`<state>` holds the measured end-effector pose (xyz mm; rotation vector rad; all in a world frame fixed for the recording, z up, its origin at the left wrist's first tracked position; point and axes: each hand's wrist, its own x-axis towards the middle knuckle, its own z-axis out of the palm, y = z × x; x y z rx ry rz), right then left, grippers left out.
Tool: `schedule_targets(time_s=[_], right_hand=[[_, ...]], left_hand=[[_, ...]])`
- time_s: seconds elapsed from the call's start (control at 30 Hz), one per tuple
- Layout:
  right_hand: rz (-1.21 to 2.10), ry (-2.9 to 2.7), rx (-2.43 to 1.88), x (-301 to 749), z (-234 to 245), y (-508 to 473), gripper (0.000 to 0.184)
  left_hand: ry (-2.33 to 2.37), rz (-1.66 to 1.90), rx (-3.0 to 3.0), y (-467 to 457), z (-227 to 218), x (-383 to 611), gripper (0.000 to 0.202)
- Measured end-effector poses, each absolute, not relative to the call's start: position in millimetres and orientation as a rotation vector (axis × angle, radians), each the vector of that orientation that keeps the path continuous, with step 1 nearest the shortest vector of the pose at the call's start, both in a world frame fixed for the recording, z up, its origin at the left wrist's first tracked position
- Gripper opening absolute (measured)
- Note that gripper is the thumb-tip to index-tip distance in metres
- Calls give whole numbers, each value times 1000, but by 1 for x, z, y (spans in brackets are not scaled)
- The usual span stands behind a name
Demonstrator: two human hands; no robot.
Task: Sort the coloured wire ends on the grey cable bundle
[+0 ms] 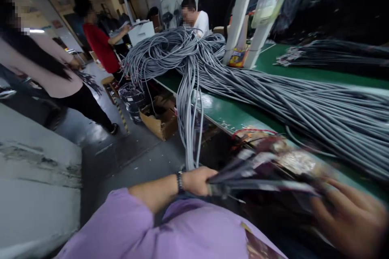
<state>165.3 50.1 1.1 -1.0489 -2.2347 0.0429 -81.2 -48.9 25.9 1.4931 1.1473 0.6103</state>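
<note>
My left hand (197,181), with a dark bracelet at the wrist, is closed around a bundle of dark cables (234,170). The cables fan out to the right, and their ends are blurred by motion. One cable (270,185) stretches across to my right hand (349,214), whose thumb and fingers close on its far end; that hand is smeared, so the exact grip is unclear. Just behind the cables, near the table edge, lie a clear plastic bag (298,161) and thin red wires (255,130).
Long grey cables (273,93) cover much of the green table (212,103), with a coil (164,50) at its far end and strands hanging over the edge. A cardboard box (161,119) and a stool (110,83) stand on the floor. Several people are nearby.
</note>
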Motion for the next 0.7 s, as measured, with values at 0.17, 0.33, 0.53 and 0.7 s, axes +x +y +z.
schedule_targets(time_s=[0.17,0.33,0.53,0.7], right_hand=[[-149,-2168,-1196,210,7,65,27],[-154,-2075,-1153,205,18,45,26],[894,-2105,-903,138,54,11,33],[1154,-1899,-778,108,68,25,37]], left_hand=[[1115,854,1011,-68,-4,-121,58],[1068,993,916,-44,-16,-98,63],[1000,949,1182,-27,-15,-70,55],[958,758,1362,-21,1,-58,52]])
